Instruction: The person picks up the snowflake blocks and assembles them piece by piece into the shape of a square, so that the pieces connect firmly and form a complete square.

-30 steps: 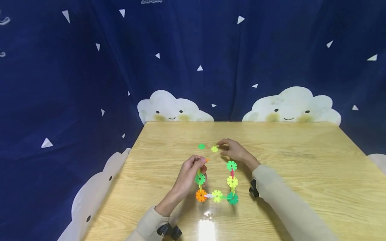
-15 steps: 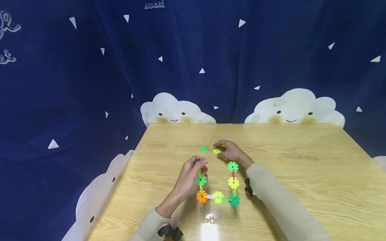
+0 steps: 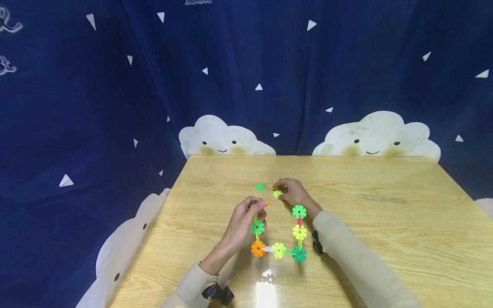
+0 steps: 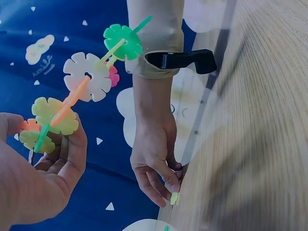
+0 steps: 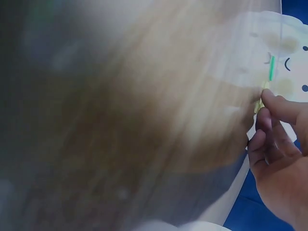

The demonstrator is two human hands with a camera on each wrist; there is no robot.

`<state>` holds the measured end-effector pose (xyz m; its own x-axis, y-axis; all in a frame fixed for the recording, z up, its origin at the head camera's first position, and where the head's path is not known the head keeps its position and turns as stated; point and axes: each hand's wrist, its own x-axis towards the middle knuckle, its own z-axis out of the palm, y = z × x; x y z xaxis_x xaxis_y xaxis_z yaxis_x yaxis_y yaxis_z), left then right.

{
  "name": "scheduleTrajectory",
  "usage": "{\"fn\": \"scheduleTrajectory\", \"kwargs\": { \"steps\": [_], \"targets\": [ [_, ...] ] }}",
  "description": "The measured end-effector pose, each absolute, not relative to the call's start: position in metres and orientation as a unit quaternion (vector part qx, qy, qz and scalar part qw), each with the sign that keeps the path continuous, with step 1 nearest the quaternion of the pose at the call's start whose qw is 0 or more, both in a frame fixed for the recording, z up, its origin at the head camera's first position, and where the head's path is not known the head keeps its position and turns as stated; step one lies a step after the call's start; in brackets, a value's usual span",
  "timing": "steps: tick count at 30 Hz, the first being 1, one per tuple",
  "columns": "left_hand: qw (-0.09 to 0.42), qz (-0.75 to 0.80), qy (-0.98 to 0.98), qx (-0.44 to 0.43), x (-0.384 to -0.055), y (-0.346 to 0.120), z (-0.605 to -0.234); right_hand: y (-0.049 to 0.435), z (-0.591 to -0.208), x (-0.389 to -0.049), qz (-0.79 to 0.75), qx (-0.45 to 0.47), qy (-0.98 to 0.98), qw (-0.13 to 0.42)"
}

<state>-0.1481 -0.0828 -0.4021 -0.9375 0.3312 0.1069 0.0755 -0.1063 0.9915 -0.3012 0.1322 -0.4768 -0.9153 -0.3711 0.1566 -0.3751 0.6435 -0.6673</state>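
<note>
My left hand (image 3: 240, 220) holds up a chain of notched plastic discs (image 3: 279, 250) linked edge to edge, bent into a U shape. Orange, green, yellow, white and pink discs make it up. In the left wrist view, the fingers curl behind the chain's yellow-green end disc (image 4: 45, 113), and a bit of orange (image 3: 266, 204) pokes out past the thumb in the head view. Farther back, my right hand (image 3: 296, 194) pinches a loose yellow disc (image 3: 277, 193) low at the tabletop; thumb and finger meet on its edge (image 5: 262, 98) in the right wrist view.
A loose green disc (image 3: 260, 187) lies flat on the wooden table (image 3: 385, 222), just left of the yellow one. Dark blue cloth (image 3: 246, 55) with white clouds hangs behind the table and down its left side. Both wrists wear black camera straps.
My right hand has reached slightly left, and its fingers have come together on the yellow disc. The left hand keeps its hold on the chain almost in place; the head view shifts slightly.
</note>
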Motion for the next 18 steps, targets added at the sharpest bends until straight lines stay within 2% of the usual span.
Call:
{"fn": "scheduleTrajectory", "kwargs": {
  "steps": [8,18],
  "targets": [
    [0.087,0.728,0.660,0.162,-0.150,-0.079,-0.402,0.136,-0.469,-0.294,0.401,0.181,-0.898,-0.007],
    [0.096,0.725,0.663,0.162,-0.147,-0.076,-0.401,0.151,-0.472,-0.285,0.478,0.177,-0.857,-0.076]
  ]
}}
